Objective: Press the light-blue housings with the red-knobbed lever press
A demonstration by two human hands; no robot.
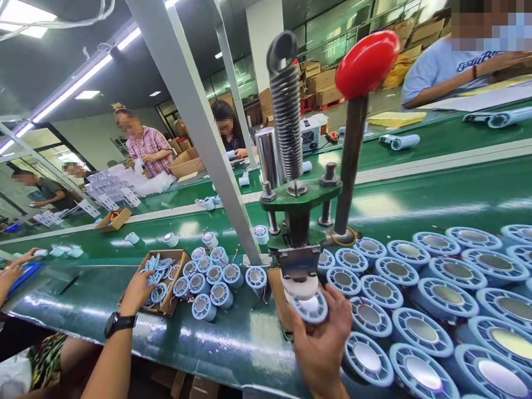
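Red-knobbed press (pixel 300 197) over blue housing (pixel 312 310), held in our curled R hand (pixel 322 343); L hand (pixel 138 291) part-closed at rings (pixel 160 269) in box (pixel 167 311), grip unclear.

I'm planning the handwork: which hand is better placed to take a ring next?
Left hand, I'd say: its fingers are at the rings in the box, while the right hand holds a blue part under the press.

Light-blue round housing (pixel 312 310): spoked rim around a bright, pale disc; held in the right grip (pixel 324 338), face up, directly below the press's white pad (pixel 300 287), which hides its far part. Light-blue rings (pixel 160 271): thin, some spoked, heaped loosely at varied angles in an open cardboard box (pixel 178 284) on the counter (pixel 166 343), partly covered by the left grip (pixel 139 289).
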